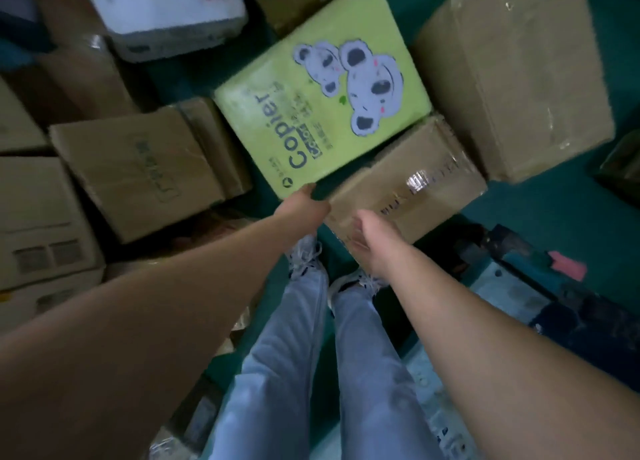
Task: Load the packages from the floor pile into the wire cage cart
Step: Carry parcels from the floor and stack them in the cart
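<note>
The small brown carton [408,186] lay on the green floor [554,210] and served as the reference item; it was a plain corrugated box, longer than wide, with a strip of glossy clear tape along its top face that caught the light and faint dark lettering beneath the tape, too blurred to read. The left hand [306,203] was at the near-left corner of this carton, fingers curled over the edge, so its grip was clamped on the carton. The right hand [372,238] was pressed against the near side of the carton with the thumb raised; its fingers were hidden below the box, so whether that grip was closed could not be told. Touching the far-left edge of the carton lay a lime-green box [322,92] printed with "Copier" and grey cartoon bears. Beyond the carton to the right stood a large brown box [516,79] wrapped in clear tape, just beside it. Left of the carton, past the green box, sat a brown printed carton [138,169], and farther up a white box [166,9]. On the near side of the carton were the person's white shoes [304,255] and light blue jeans [284,373].
</note>
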{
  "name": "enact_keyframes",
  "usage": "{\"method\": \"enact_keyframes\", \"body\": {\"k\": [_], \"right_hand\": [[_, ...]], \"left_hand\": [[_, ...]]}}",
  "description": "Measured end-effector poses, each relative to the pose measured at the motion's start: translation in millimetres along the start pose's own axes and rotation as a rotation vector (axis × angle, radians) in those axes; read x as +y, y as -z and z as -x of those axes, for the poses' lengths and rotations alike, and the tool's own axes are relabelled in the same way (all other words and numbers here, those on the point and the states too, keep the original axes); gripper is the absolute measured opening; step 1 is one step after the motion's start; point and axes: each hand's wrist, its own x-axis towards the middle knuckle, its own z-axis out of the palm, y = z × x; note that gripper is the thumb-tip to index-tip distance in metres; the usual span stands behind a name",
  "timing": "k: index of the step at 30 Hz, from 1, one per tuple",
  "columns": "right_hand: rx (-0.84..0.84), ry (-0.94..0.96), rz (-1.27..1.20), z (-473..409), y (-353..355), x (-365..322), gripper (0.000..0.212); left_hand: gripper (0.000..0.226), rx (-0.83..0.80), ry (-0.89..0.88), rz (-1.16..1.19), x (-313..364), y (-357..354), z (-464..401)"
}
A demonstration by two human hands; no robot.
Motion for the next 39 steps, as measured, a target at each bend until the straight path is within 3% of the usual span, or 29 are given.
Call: {"method": "enact_keyframes", "body": {"k": [7, 16, 21, 25, 33, 39], "right_hand": [[-0.127, 0.165, 0.198, 69.7, -101.8, -65.8, 0.017], [-0.222, 0.223, 0.491, 153.2, -206.3, -71.6, 0.019], [-0.238, 0.355, 0.763, 176.2, -266.6, -74.9, 0.018], [-0.244, 0.493, 1.038, 167.4, -318.4, -74.0, 0.035], [-0.239, 0.865, 1.536, 119.2, -412.8, -91.8, 0.083], [-0.165, 0.88, 1.645, 76.2, -439.2, -97.9, 0.079]], "left_hand": [[0.065, 0.144, -0.01, 0.312, -19.6, 97.7, 57.9], [0.068, 0.266, 0.104, 0.841, -105.6, 164.6, 124.0], [0.07, 0.253, 0.274, 1.39, -146.3, 177.0, 132.4], [0.065, 0.224, 0.358, 1.736, -169.5, 179.0, 121.3], [0.074, 0.168, 0.29, 2.073, -176.2, 183.2, 83.9], [0.048, 0.168, 0.295, 2.22, -188.5, 186.0, 64.0]]}}
